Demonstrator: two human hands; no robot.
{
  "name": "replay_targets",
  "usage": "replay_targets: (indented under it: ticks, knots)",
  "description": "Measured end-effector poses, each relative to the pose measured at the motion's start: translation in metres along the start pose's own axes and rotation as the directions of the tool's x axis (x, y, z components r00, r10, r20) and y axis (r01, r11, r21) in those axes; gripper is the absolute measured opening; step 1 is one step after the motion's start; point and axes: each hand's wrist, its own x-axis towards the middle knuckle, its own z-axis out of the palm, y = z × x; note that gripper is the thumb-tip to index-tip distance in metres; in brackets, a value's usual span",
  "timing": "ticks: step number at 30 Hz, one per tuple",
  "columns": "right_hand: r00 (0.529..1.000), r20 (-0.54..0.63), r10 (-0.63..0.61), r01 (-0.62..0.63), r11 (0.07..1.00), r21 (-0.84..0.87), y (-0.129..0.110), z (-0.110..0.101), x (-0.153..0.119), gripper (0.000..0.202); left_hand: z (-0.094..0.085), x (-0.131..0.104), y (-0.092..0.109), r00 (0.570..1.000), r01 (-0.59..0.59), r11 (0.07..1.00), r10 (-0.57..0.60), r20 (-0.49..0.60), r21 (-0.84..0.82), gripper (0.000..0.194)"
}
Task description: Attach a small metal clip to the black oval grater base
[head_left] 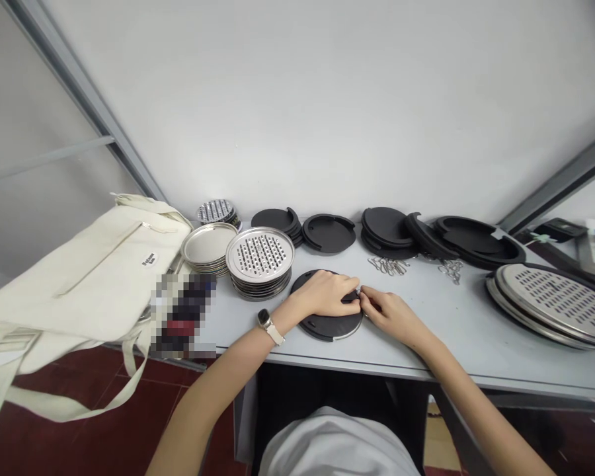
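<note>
A round black disc [322, 325] with a metal rim showing at its lower right lies near the table's front edge. My left hand [332, 294] rests over its upper part, fingers bent and pressed on the disc. At the disc's right edge, my right hand [384, 312] pinches a small thing that looks like metal wire, mostly hidden by the fingertips. Just behind the hands lies a pile of small wire clips [389, 266]. To the left stands a stack of round metal grater plates [260, 254].
Plain metal lids [211, 244] stand at the left beside a cream bag [114, 258]. Black round covers [328, 233] line the wall. More clips [451, 270] lie right of centre. Large grater plates [560, 301] are stacked at the right on the grey table [456, 344].
</note>
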Motion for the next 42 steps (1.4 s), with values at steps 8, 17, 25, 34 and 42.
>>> replay_targets:
  ticks: [8, 17, 25, 34, 42]
  knots:
    - [1.0, 0.004, 0.005, -0.005, 1.0, -0.023, -0.0007, 0.0002, 0.0007, 0.028, 0.0008, 0.0002, -0.0004, 1.0, -0.008, 1.0, 0.008, -0.006, 0.004, 0.02]
    - [1.0, 0.015, 0.021, -0.02, 0.999, -0.026, -0.0005, -0.0004, 0.0008, 0.025, 0.0026, 0.0001, -0.002, 0.999, -0.03, 0.999, 0.031, -0.042, 0.022, 0.02]
    - [1.0, 0.022, 0.021, -0.02, 1.0, -0.022, -0.0004, 0.0001, 0.0, 0.024, 0.0007, -0.0003, -0.0018, 1.0, -0.02, 0.999, 0.02, -0.015, 0.027, 0.021]
    - [1.0, 0.02, 0.019, -0.019, 1.0, -0.013, -0.0007, 0.0005, -0.0002, 0.024, 0.0011, 0.0003, -0.0016, 1.0, -0.021, 1.0, 0.021, -0.006, 0.015, 0.021]
    - [0.999, 0.011, 0.033, -0.032, 0.999, -0.021, -0.0019, 0.001, 0.0008, 0.024, 0.0011, 0.0002, -0.0022, 1.0, -0.028, 0.999, 0.029, -0.013, 0.029, 0.021]
